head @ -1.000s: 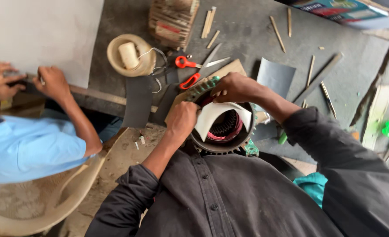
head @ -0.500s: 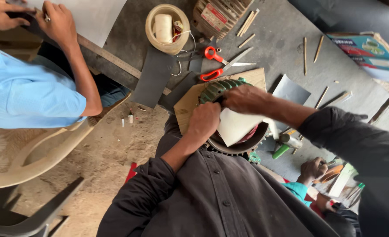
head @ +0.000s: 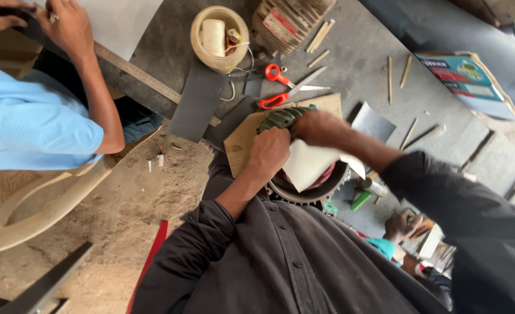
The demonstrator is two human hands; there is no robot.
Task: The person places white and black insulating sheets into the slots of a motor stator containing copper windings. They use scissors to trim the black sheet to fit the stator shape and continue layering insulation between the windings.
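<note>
White insulation paper (head: 307, 166): thin, pliable, creases easily; best pinched at its free edge. It lies tucked in the toothed stator ring (head: 309, 195) at the table (head: 356, 64) edge. Left hand (head: 269, 152) presses it; right hand (head: 315, 127) grips a green tool (head: 280, 118). Orange scissors (head: 280, 87) near.

A flat rectangular box (head: 466, 81), printed in blue, red and green, is lying at the table's far right edge. A red-and-white label (head: 282, 25) is showing on the ribbed motor casing (head: 286, 20) at the top.
</note>
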